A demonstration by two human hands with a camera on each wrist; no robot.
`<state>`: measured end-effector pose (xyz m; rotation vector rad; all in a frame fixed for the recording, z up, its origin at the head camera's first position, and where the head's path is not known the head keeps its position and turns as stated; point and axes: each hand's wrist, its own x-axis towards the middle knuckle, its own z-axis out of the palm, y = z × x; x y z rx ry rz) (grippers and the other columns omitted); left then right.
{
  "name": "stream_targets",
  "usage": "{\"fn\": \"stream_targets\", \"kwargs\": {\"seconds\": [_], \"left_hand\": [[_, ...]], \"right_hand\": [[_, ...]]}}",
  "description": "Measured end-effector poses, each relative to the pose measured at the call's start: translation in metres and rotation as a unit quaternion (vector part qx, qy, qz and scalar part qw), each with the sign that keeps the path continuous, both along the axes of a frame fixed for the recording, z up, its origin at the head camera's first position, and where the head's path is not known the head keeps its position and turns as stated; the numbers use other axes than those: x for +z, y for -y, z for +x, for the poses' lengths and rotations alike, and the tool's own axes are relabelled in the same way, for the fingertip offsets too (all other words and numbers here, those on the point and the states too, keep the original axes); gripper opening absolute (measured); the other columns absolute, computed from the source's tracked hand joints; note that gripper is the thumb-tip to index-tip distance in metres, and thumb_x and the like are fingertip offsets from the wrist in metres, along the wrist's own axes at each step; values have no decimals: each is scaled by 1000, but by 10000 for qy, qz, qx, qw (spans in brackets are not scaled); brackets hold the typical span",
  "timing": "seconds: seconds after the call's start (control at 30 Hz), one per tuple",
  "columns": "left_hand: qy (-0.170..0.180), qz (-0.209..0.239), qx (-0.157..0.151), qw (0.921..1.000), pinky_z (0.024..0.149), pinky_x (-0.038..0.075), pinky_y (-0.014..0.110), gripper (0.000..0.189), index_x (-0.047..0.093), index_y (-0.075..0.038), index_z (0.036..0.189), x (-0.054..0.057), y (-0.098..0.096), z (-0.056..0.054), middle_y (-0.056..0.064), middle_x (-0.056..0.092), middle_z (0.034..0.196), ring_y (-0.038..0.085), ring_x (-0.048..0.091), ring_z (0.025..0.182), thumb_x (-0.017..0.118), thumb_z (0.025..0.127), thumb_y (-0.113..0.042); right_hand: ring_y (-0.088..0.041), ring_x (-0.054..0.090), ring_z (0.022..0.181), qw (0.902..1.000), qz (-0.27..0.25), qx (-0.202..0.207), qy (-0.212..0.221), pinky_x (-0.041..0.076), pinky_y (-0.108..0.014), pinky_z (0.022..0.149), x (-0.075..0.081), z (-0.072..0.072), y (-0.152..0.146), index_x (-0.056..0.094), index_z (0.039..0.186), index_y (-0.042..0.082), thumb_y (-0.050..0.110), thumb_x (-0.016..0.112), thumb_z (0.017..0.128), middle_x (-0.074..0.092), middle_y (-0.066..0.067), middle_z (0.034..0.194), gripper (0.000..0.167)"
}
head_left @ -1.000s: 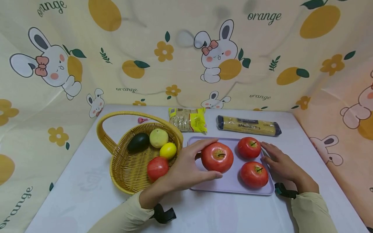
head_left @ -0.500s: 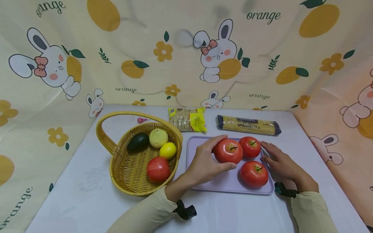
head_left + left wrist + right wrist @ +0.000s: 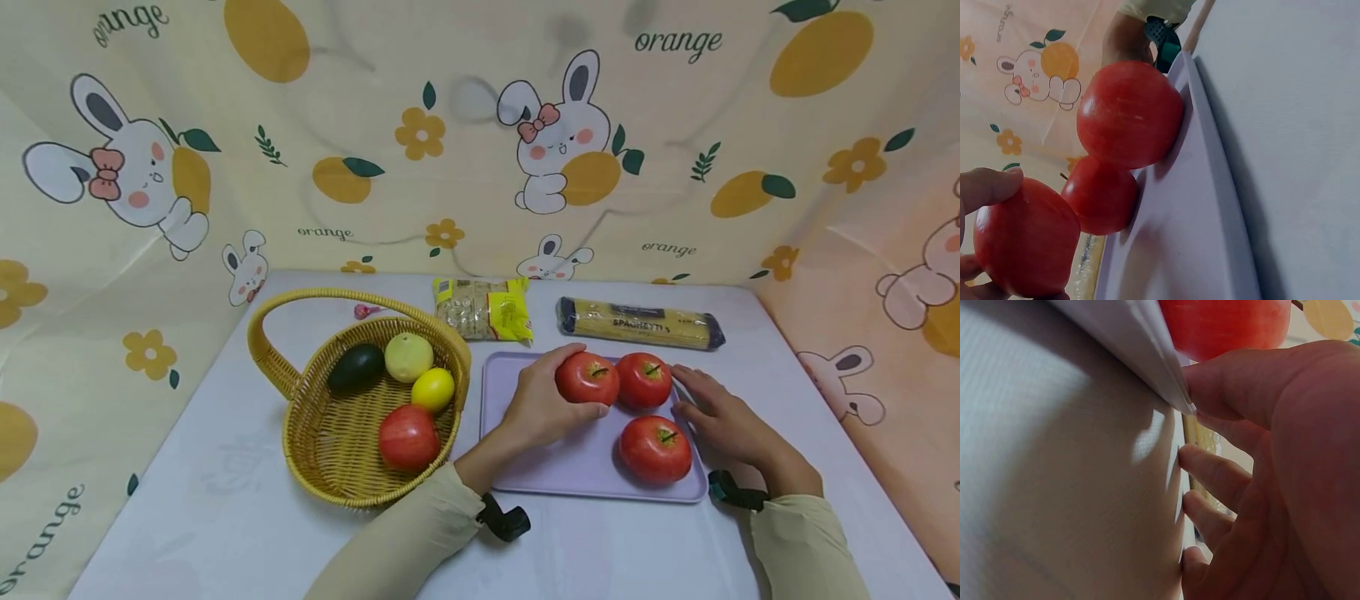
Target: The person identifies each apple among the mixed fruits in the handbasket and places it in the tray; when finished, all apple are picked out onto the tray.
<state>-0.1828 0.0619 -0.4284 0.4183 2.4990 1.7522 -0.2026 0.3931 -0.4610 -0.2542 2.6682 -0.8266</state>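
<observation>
In the head view my left hand (image 3: 542,404) grips a red apple (image 3: 587,380) from its left side, thumb in front and fingers behind, over the back of a lilac tray (image 3: 555,471). The left wrist view shows this apple (image 3: 1027,240) between thumb and fingers, with its shadow on the tray. Two more red apples lie on the tray's right side, a back apple (image 3: 642,382) and a front apple (image 3: 655,451). My right hand (image 3: 723,425) rests at the tray's right edge. In the right wrist view its thumb (image 3: 1229,384) touches the rim, the other fingers loosely extended outside it.
Left of the tray stands a wicker basket (image 3: 294,433) with a tall handle, holding a dark green avocado-like fruit (image 3: 356,367), a pale green round fruit (image 3: 408,357), a lemon (image 3: 432,390) and a red fruit (image 3: 408,438). Behind lie a yellow-ended noodle packet (image 3: 480,310) and a spaghetti packet (image 3: 641,323).
My left hand has carried its apple rightward and slightly back across the tray, up beside the back apple. The right hand stays at the tray's edge.
</observation>
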Motion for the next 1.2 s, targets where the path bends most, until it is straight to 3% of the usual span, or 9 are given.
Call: {"fn": "stream_targets", "kwargs": {"seconds": [0.3, 0.6, 1.0, 1.2], "left_hand": [[194, -93, 190, 9996, 108, 58, 34, 83, 59, -18, 156, -15, -12, -16, 4, 69, 146, 19, 67, 128, 97, 82, -16], [373, -578, 180, 9975, 107, 59, 36, 82, 58, -19, 155, -25, -20, -20, 3, 68, 146, 20, 62, 130, 97, 83, -17], [277, -1068, 291, 9935, 112, 57, 40, 89, 51, -13, 161, -22, -18, -23, 6, 64, 153, 26, 59, 138, 97, 86, -25], [133, -1111, 437, 9928, 121, 52, 41, 99, 45, -10, 166, -6, -16, -9, 7, 55, 166, 28, 54, 150, 97, 85, -32]], "right_hand": [[-66, 8, 160, 10000, 30, 6, -28, 26, -92, 109, 0, 0, -1, 19, 176, 15, 44, 60, 111, 18, -35, 176, 82], [-66, 8, 160, 10000, -11, 20, -17, 26, -92, 109, -1, 1, -1, 19, 176, 14, 43, 60, 112, 18, -35, 176, 81], [-65, 7, 161, 10000, -13, 29, -25, 25, -92, 110, 0, 0, 1, 20, 176, 14, 42, 60, 112, 18, -35, 176, 81], [-66, 9, 160, 10000, 41, 27, -24, 27, -92, 109, -2, 0, -2, 19, 176, 16, 43, 60, 112, 19, -35, 176, 81]]}}
